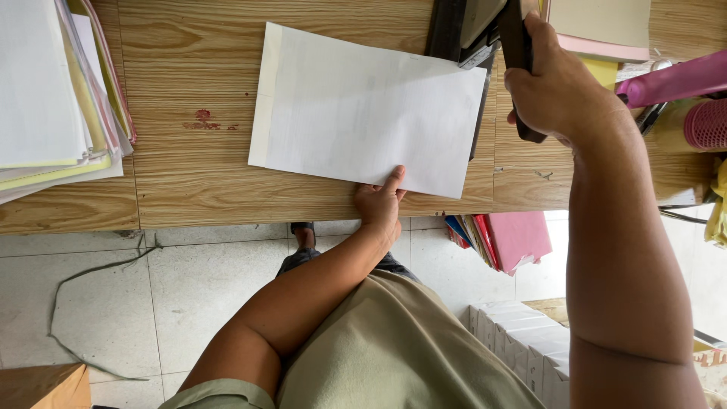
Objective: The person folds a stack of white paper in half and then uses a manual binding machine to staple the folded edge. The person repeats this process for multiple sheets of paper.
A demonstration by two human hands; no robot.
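Observation:
A white sheet of paper (363, 110) lies flat on the wooden table (189, 182), its right edge under a black paper cutter (462, 30). My left hand (379, 204) pinches the sheet's near edge at the table's front, thumb on top. My right hand (556, 87) is closed around the cutter's black lever handle (517, 45), which stands over the sheet's right edge.
A thick stack of white and coloured papers (53, 91) fills the table's left end. Pink and yellow pads (602, 34) and a pink basket (704, 125) sit at the right. Below the table are folders (507, 238) and white boxes (522, 341) on the tiled floor.

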